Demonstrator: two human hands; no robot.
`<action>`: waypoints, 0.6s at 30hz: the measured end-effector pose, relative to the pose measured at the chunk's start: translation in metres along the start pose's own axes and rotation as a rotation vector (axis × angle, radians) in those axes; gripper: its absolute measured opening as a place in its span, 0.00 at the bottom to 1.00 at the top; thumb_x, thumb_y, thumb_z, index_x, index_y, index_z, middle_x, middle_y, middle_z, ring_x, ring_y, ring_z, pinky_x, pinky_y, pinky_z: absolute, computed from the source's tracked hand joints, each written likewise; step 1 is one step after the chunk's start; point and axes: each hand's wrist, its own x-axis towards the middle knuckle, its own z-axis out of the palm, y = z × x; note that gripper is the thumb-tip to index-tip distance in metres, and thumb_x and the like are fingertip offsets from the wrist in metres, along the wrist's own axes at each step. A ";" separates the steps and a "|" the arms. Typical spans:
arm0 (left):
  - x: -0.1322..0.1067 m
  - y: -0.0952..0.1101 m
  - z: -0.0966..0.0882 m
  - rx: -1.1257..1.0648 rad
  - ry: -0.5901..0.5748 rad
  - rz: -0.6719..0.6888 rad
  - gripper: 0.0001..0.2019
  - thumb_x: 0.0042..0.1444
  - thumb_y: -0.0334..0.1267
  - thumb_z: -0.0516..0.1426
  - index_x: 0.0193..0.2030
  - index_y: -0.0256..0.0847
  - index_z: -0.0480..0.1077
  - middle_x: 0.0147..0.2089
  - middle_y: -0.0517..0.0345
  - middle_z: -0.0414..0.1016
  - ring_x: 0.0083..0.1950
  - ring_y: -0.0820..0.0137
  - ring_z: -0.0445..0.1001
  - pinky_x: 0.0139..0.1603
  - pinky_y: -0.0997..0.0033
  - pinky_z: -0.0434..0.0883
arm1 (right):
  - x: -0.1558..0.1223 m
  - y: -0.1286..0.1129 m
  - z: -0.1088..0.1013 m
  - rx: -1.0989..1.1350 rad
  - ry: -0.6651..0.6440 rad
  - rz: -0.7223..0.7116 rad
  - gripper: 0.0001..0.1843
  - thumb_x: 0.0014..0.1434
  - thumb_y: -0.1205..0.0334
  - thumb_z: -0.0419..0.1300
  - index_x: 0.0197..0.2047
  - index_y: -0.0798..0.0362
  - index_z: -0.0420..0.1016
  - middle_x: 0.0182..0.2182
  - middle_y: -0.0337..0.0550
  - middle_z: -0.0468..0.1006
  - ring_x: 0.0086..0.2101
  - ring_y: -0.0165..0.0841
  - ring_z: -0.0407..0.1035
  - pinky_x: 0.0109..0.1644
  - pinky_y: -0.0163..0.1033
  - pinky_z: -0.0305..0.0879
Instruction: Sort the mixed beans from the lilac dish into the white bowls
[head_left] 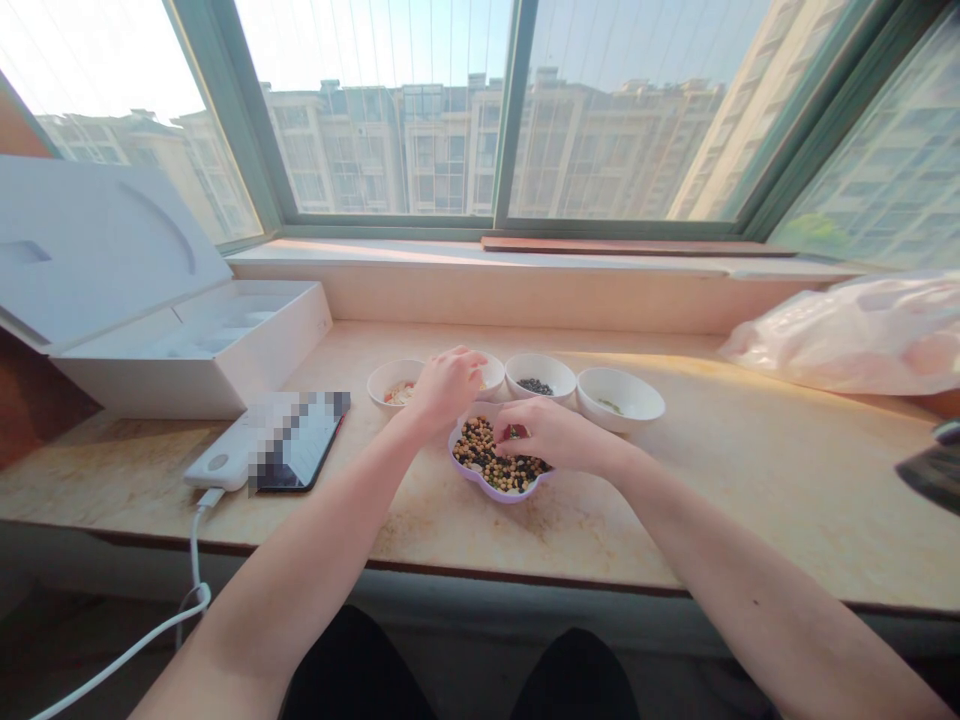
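A lilac scalloped bowl (504, 492) holds a mix of black, tan and greenish beans (487, 460). My right hand (551, 432) reaches into it from the right, thumb and fingers curled together at the beans; what is between the fingertips is too small to make out. Over a white bowl (491, 368) behind the lilac one, my left hand (448, 385) bends its closed fingers downward, hiding most of that bowl and whatever it grips. Other white bowls stand alongside: a left bowl (377, 385) with pale and reddish pieces, one with black beans (535, 386), and a right bowl (637, 400) with a few green beans.
On the left are an open white box (277, 345), a white power bank (232, 450) with a cable (196, 550), and a phone (311, 455). A plastic bag (855, 335) lies at right, near a dark object (934, 470). The windowsill (420, 252) borders the countertop (720, 480).
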 end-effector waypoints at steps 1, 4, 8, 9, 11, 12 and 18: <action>0.001 -0.003 -0.001 -0.010 0.025 -0.013 0.16 0.67 0.30 0.53 0.53 0.40 0.80 0.55 0.50 0.81 0.54 0.61 0.79 0.59 0.62 0.73 | 0.000 0.000 0.000 0.004 -0.004 0.009 0.05 0.61 0.63 0.65 0.34 0.50 0.82 0.35 0.42 0.85 0.37 0.37 0.76 0.42 0.40 0.67; 0.002 -0.009 -0.003 -0.043 0.106 -0.043 0.16 0.66 0.28 0.52 0.52 0.39 0.80 0.53 0.49 0.82 0.52 0.62 0.80 0.59 0.62 0.74 | -0.001 -0.001 0.001 0.021 -0.012 0.031 0.09 0.64 0.57 0.64 0.35 0.51 0.82 0.35 0.42 0.84 0.35 0.36 0.75 0.39 0.40 0.65; 0.001 -0.006 -0.006 -0.168 0.079 0.042 0.14 0.64 0.28 0.54 0.49 0.40 0.80 0.49 0.52 0.82 0.47 0.65 0.80 0.54 0.66 0.76 | 0.000 0.001 0.002 0.113 0.140 0.097 0.15 0.64 0.50 0.63 0.34 0.52 0.82 0.31 0.42 0.82 0.32 0.35 0.72 0.37 0.40 0.62; -0.001 -0.003 -0.006 -0.225 0.048 0.089 0.13 0.64 0.28 0.55 0.48 0.41 0.80 0.48 0.53 0.83 0.46 0.67 0.80 0.52 0.67 0.76 | 0.000 0.002 0.001 0.172 0.209 0.117 0.16 0.63 0.48 0.64 0.35 0.52 0.83 0.30 0.42 0.81 0.31 0.34 0.71 0.37 0.40 0.61; -0.004 0.004 -0.006 -0.350 -0.021 0.193 0.12 0.63 0.27 0.57 0.47 0.41 0.80 0.48 0.55 0.82 0.45 0.69 0.80 0.48 0.71 0.76 | 0.001 0.005 -0.002 0.333 0.334 0.150 0.20 0.62 0.43 0.64 0.36 0.53 0.83 0.29 0.41 0.79 0.30 0.33 0.68 0.35 0.39 0.59; -0.006 0.008 -0.005 -0.404 -0.055 0.247 0.12 0.62 0.28 0.58 0.48 0.42 0.80 0.46 0.55 0.82 0.44 0.70 0.80 0.47 0.72 0.76 | 0.002 0.007 -0.003 0.427 0.378 0.166 0.22 0.61 0.41 0.64 0.36 0.53 0.83 0.27 0.40 0.77 0.28 0.31 0.66 0.33 0.39 0.58; -0.008 0.018 0.007 -0.494 0.013 0.302 0.07 0.65 0.35 0.60 0.48 0.40 0.79 0.41 0.55 0.80 0.38 0.73 0.76 0.41 0.72 0.74 | 0.003 0.013 -0.007 0.886 0.439 0.252 0.28 0.51 0.34 0.71 0.32 0.54 0.78 0.22 0.33 0.64 0.23 0.25 0.52 0.25 0.35 0.46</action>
